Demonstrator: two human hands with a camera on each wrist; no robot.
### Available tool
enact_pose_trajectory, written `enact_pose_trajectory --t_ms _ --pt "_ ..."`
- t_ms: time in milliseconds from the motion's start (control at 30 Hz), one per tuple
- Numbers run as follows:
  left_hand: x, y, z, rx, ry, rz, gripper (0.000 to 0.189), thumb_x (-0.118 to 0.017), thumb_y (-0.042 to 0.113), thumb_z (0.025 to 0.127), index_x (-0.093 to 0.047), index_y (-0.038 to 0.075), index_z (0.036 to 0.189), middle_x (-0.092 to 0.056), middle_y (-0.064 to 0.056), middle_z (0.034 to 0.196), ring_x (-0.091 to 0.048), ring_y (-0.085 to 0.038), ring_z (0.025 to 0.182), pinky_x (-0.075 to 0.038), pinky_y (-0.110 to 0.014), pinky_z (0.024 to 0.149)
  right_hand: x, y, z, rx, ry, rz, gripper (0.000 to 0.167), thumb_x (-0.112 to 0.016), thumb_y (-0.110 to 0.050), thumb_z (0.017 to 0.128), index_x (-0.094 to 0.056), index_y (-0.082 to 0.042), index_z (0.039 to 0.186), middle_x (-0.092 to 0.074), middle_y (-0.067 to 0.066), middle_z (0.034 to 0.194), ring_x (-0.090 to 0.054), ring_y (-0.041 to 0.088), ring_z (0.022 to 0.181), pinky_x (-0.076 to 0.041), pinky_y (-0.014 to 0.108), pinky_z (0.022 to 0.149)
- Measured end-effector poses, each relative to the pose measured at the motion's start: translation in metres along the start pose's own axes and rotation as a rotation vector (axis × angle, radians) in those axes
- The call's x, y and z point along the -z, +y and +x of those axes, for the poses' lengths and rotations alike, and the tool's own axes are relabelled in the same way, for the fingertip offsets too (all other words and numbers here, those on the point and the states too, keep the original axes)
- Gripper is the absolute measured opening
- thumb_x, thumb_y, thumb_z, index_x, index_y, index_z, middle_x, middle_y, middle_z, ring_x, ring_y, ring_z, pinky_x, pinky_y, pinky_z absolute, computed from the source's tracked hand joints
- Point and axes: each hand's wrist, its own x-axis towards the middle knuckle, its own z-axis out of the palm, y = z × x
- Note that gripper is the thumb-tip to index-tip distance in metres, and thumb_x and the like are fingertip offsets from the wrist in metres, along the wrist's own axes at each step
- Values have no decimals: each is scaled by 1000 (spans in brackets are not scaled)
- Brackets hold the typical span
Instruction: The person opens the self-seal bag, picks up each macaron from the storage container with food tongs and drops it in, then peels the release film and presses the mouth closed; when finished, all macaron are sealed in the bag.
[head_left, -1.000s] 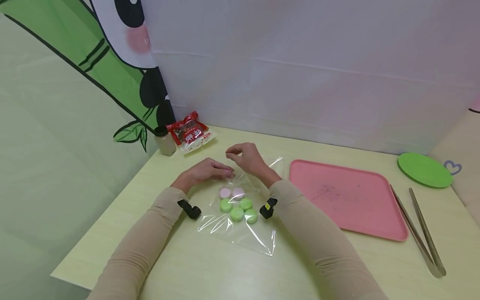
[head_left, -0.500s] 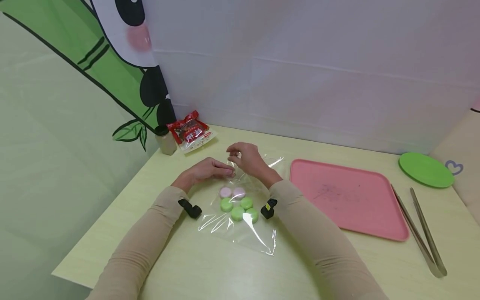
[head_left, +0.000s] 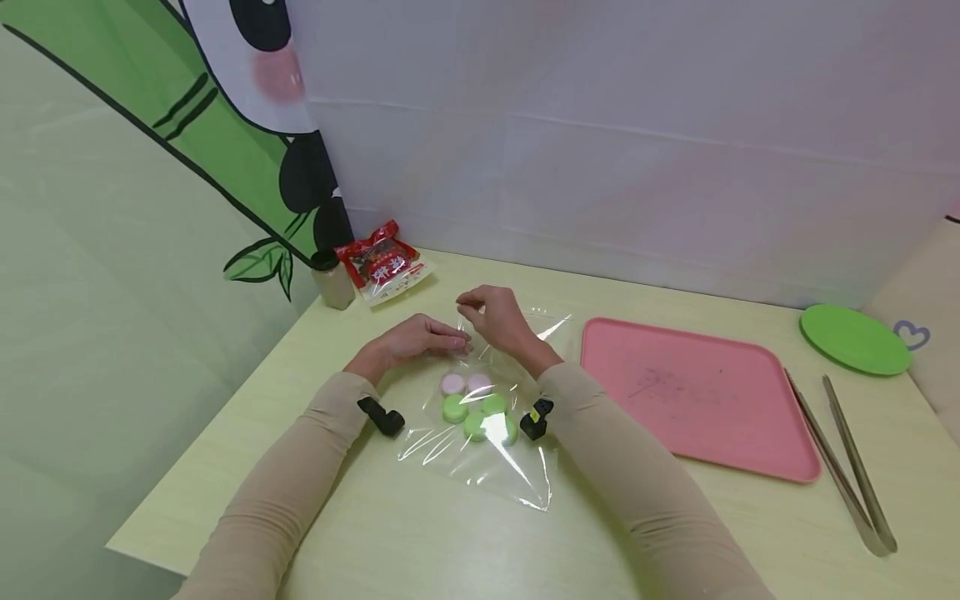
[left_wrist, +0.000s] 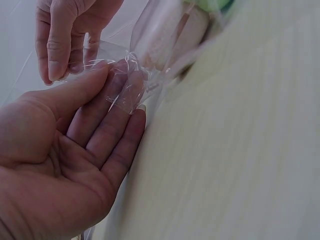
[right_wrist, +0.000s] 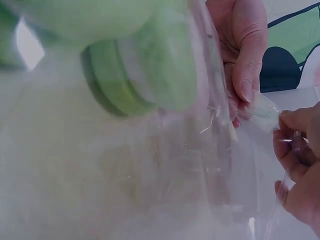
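Observation:
A clear plastic bag lies on the table with several macarons inside, including a pale pink macaron and a green macaron. At the bag's far left corner, my left hand pinches the film between thumb and fingers. Beside and slightly beyond it, my right hand pinches the far edge of the same film with thumb and forefinger. The left wrist view shows crinkled film over the left fingertips. Close up in the right wrist view stands a green macaron behind the film.
To the right lies a pink tray, with metal tongs beside it and a green plate at the back right. A red snack packet and a dark-lidded jar stand at the back left.
Both hands keep nearly the same place on the bag. The right fingers have shifted slightly, and glare on the film now covers more of the green macarons.

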Motion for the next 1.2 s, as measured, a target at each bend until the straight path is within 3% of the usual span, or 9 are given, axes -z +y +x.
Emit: enact_pose_trajectory --t_ms 133,233,333,467,700,833,967,1133,1200 --pt "0 0 0 5 5 2 32 -63 11 99 -65 -7 126 -73 -14 112 -69 -21 108 -52 -35 98 -3 0 2 -14 -4 -95 16 -61 -5 99 -73 4 106 -74 12 101 -69 23 91 -55 34 87" --pt "0 0 0 10 11 21 31 -64 11 99 -67 -5 125 -73 -13 112 -69 -21 108 -51 -35 98 -4 -2 3 -73 -24 -159 17 -57 -7 101 -71 1 107 -73 10 102 -68 21 91 -50 37 95" --pt "0 0 -1 2 9 45 30 -65 11 98 -68 -4 123 -74 -12 112 -69 -20 108 -52 -34 97 -4 -6 4 -194 -37 -81 17 -54 -8 102 -69 1 108 -71 10 101 -65 21 89 -51 37 90" --pt "-2 1 -2 -15 3 57 29 -65 9 98 -68 -6 123 -73 -13 112 -70 -21 107 -52 -34 97 -1 -8 5 -345 -29 96 19 -53 -9 101 -68 2 108 -69 13 102 -62 22 87 -51 31 73" --pt "-2 4 -5 -28 -12 53 30 -63 8 99 -66 -7 124 -73 -14 113 -69 -22 108 -52 -35 97 2 -9 6 -443 -13 146 23 -55 -13 103 -69 2 113 -67 13 107 -59 22 92 -52 33 79" --pt "-4 6 -5 -20 -10 71 30 -64 11 99 -67 -5 125 -73 -13 113 -69 -22 109 -51 -35 98 9 -5 8 -518 81 209 24 -57 -13 102 -70 4 114 -67 13 103 -58 20 89 -50 30 75" --pt "-5 6 -5 -17 2 93 31 -65 13 98 -68 -4 124 -73 -12 114 -69 -22 109 -52 -35 97 29 1 13 -576 201 325 24 -59 -11 101 -70 6 113 -66 12 99 -58 16 86 -48 27 73" --pt "-3 3 -6 -15 21 106 34 -65 15 98 -66 -4 126 -73 -12 114 -70 -21 107 -51 -34 98 75 13 16 -665 299 592 28 -57 -5 102 -63 11 124 -63 8 96 -61 12 81 -52 35 92" --pt "-2 2 -6 -9 24 103 35 -65 15 99 -66 -4 128 -73 -12 114 -70 -20 107 -51 -33 98 101 20 12 -705 347 685 31 -55 -4 102 -58 12 129 -62 10 97 -61 13 79 -52 36 94"
